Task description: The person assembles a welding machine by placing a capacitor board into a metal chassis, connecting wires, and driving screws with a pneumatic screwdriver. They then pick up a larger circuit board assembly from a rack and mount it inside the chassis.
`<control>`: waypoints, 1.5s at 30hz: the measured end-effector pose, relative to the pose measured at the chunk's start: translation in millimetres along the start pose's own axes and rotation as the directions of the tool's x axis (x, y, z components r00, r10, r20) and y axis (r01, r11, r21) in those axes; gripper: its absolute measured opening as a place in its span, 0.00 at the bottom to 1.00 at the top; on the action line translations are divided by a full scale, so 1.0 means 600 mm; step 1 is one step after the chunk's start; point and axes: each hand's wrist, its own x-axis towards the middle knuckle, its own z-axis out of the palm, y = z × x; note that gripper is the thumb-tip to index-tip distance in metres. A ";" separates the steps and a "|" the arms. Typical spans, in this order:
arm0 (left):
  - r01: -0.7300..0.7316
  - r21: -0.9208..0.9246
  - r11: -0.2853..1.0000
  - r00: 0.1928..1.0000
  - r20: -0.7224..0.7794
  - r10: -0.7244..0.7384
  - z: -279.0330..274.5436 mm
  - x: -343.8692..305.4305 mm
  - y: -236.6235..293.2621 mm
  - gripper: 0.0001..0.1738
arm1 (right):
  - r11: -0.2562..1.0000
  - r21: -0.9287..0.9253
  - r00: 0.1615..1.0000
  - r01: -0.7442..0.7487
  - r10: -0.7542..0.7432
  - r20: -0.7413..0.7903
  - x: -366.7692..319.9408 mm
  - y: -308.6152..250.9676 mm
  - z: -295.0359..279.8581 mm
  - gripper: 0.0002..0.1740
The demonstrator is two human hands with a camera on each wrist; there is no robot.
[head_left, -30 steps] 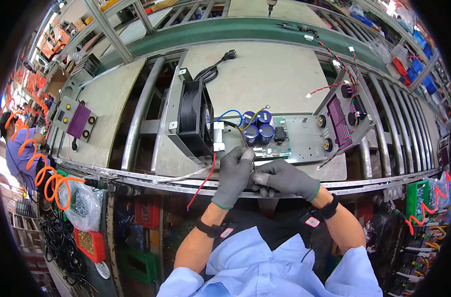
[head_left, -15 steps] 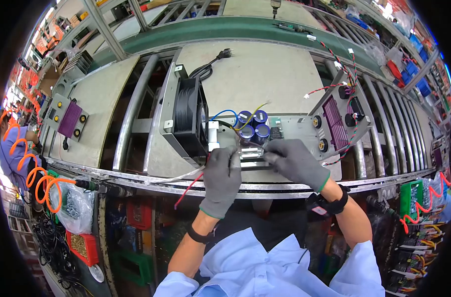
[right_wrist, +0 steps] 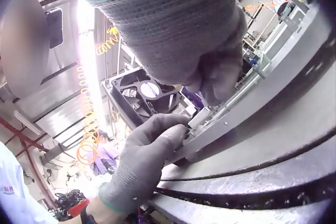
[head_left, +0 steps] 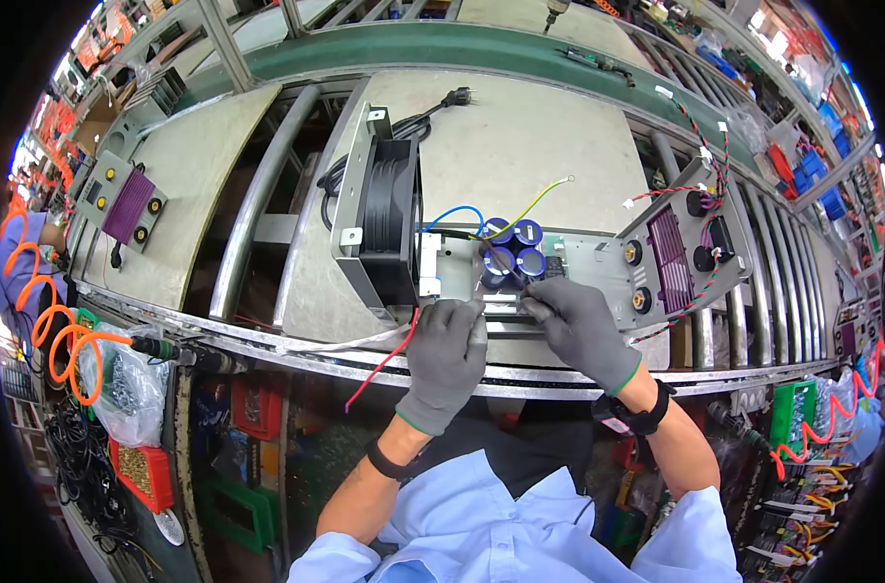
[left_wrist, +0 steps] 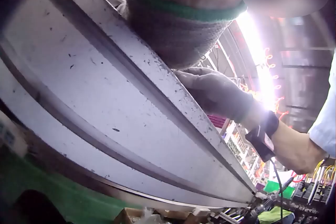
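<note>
Both hands wear grey gloves and work at the front edge of a metal chassis (head_left: 588,255). Between them lies a small silvery block (head_left: 501,300), the pale piece (right_wrist: 201,116) in the right wrist view. My left hand (head_left: 446,352) pinches at its left end with thumb and forefinger. The right hand (head_left: 588,328) has its curled fingertips on the other end. Behind the block stand several blue capacitors (head_left: 498,264), crossed by a dark wire. A yellow-green wire (head_left: 540,202) points up freely; a red wire (head_left: 379,370) hangs beside the left hand.
A black fan (head_left: 390,219) stands at the chassis's left end, with a front panel (head_left: 669,257) and twisted wires at its right. A power cord (head_left: 418,121) lies behind. Metal rollers (head_left: 268,204) flank the pale board (head_left: 530,126). Orange coiled hoses (head_left: 73,340) hang at left.
The hands, close together in front of the chassis a second ago, have parted, with the silvery block now between them at its edge. The yellow-green wire's free end has swung right.
</note>
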 end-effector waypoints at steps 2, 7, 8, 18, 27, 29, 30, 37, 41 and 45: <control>0.005 -0.008 1.000 1.000 0.003 -0.005 0.001 -0.001 -0.001 0.12 | 0.998 -0.052 0.999 0.018 -0.016 0.036 0.002 -0.004 -0.006 0.07; -0.007 0.004 1.000 1.000 0.008 0.007 0.000 -0.002 -0.002 0.12 | 0.997 -0.008 0.996 0.078 -0.077 0.043 0.006 0.009 -0.002 0.07; -0.007 0.009 1.000 1.000 0.008 0.007 0.000 -0.002 -0.002 0.12 | 0.997 -0.013 0.996 0.082 -0.081 0.045 0.007 0.010 -0.002 0.08; 0.028 -0.032 0.999 1.000 0.012 -0.028 -0.005 0.001 0.002 0.11 | 0.987 -0.106 0.992 0.123 -0.125 -0.012 -0.002 0.010 0.008 0.07; 0.015 -0.037 0.999 1.000 0.025 -0.014 -0.005 0.000 0.000 0.11 | 0.974 -0.195 0.988 0.112 -0.130 -0.079 -0.018 0.007 0.023 0.05; 0.021 0.015 1.000 0.997 0.070 -0.022 -0.006 -0.002 0.000 0.14 | 0.952 -0.270 0.983 0.142 -0.167 -0.074 -0.014 -0.001 0.023 0.05; 0.021 0.042 0.999 0.996 0.089 -0.025 -0.012 0.004 0.007 0.16 | 0.938 -0.308 0.979 0.158 -0.189 -0.073 -0.013 -0.004 0.021 0.05; -0.023 0.099 0.995 0.999 0.047 0.019 -0.014 0.065 0.044 0.25 | 0.974 0.123 0.977 -0.192 0.201 -0.070 0.036 -0.028 -0.047 0.19; -0.101 0.181 0.978 0.991 0.109 0.082 -0.020 0.076 0.042 0.25 | 0.970 0.127 0.972 -0.206 0.218 -0.091 0.105 -0.081 -0.061 0.20; -0.117 0.178 0.977 0.949 0.310 0.058 -0.027 0.085 0.035 0.24 | 0.985 0.138 0.994 -0.106 0.109 -0.010 0.139 -0.058 -0.033 0.15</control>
